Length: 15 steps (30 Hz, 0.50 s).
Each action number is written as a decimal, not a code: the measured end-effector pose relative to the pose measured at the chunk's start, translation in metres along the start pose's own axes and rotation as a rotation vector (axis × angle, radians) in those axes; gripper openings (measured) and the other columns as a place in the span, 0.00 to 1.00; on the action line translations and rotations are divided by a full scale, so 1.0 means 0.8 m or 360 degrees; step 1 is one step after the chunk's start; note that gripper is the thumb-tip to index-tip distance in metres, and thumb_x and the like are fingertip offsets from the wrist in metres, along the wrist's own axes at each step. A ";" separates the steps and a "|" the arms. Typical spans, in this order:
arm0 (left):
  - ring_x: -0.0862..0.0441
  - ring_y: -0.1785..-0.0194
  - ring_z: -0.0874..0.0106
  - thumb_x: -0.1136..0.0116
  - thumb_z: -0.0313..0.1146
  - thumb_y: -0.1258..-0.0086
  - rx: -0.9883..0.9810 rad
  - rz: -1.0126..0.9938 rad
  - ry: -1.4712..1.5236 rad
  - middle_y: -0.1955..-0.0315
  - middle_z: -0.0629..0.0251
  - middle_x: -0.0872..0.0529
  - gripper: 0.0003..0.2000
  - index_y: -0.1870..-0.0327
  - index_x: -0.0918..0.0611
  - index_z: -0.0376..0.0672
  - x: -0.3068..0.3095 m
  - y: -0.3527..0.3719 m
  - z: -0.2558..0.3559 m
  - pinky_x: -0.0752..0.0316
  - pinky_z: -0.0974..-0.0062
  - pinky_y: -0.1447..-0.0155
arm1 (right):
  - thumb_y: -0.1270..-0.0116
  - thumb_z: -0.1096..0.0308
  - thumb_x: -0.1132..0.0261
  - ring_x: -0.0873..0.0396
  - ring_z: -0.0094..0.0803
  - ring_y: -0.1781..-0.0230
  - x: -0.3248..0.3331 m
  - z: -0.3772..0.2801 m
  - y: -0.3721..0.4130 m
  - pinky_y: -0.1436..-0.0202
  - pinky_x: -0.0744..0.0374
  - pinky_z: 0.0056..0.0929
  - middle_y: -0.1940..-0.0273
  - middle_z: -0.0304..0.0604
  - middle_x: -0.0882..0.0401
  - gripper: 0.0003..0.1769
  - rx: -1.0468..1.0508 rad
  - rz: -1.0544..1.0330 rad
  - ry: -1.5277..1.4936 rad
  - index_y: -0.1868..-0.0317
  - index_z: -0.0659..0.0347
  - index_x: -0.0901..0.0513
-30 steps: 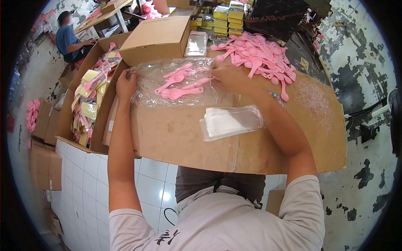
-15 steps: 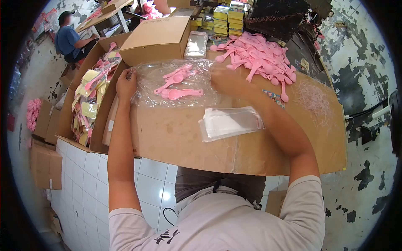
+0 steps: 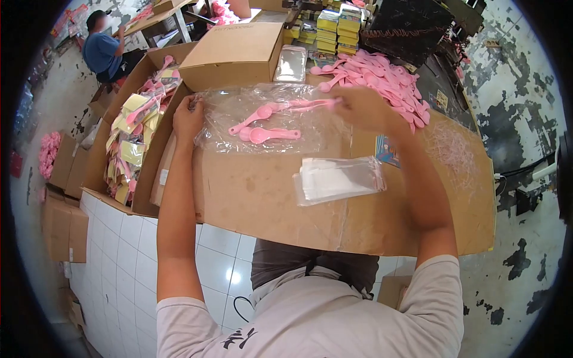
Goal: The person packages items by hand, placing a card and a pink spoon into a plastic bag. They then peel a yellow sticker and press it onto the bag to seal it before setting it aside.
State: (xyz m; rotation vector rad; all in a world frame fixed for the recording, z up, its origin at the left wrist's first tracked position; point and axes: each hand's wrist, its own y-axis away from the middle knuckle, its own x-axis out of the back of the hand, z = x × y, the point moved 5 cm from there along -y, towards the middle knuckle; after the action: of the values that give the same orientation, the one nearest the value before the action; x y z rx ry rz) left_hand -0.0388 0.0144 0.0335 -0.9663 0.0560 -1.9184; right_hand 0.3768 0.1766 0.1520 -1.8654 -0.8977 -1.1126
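Observation:
My left hand (image 3: 189, 117) is closed at the left edge of a large clear plastic bag (image 3: 224, 142) lying on the cardboard-topped table (image 3: 256, 197). Several pink spoons (image 3: 262, 136) lie on or in the bag; which of the two I cannot tell. Blurred by motion, my right hand (image 3: 361, 107) is closed around the end of a pink spoon (image 3: 310, 104) at the bag's right side. Behind it spreads a big heap of pink spoons (image 3: 388, 77). Nearer my body lies a stack of small clear bags (image 3: 343, 181).
An open carton (image 3: 149, 194) of packed spoons and cards stands at the left, beside a closed box (image 3: 230, 53). Card stacks (image 3: 328, 33) are at the back. Plastic scraps (image 3: 453, 152) lie at the right. A person in blue (image 3: 101, 53) sits at the far left.
My right hand has moved a little right and now has a pink spoon, which reaches across the bag's right side. My left hand stays at the bag's left edge. The view has shifted slightly.

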 end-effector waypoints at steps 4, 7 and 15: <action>0.11 0.49 0.52 0.37 0.48 0.30 -0.0032 0.0023 -0.0011 0.55 0.49 0.09 0.20 0.45 0.13 0.44 0.000 0.001 0.001 0.19 0.60 0.44 | 0.27 0.62 0.35 0.15 0.47 0.59 0.063 0.098 0.033 0.53 0.19 0.38 0.58 0.52 0.13 0.15 -0.0462 0.0365 0.0361 0.46 0.61 0.15; 0.11 0.49 0.53 0.37 0.48 0.30 -0.0041 0.0025 -0.0028 0.56 0.50 0.09 0.20 0.45 0.12 0.44 0.000 0.000 0.001 0.19 0.60 0.45 | 0.27 0.65 0.35 0.16 0.47 0.54 0.050 0.093 0.046 0.49 0.19 0.40 0.54 0.51 0.14 0.15 -0.0414 0.0592 -0.0101 0.44 0.61 0.16; 0.10 0.53 0.58 0.36 0.47 0.30 -0.0078 0.0063 0.0100 0.59 0.52 0.09 0.20 0.46 0.12 0.41 0.000 0.000 -0.001 0.19 0.64 0.47 | 0.25 0.62 0.35 0.25 0.54 0.36 -0.096 -0.081 -0.010 0.32 0.26 0.44 0.38 0.56 0.22 0.23 0.0469 -0.0272 -0.0263 0.33 0.60 0.22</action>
State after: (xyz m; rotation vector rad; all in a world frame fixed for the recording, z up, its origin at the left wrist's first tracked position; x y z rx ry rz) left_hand -0.0389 0.0141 0.0330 -0.9308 0.1583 -1.9186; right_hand 0.3178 0.1102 0.1051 -1.6762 -1.2633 -0.8773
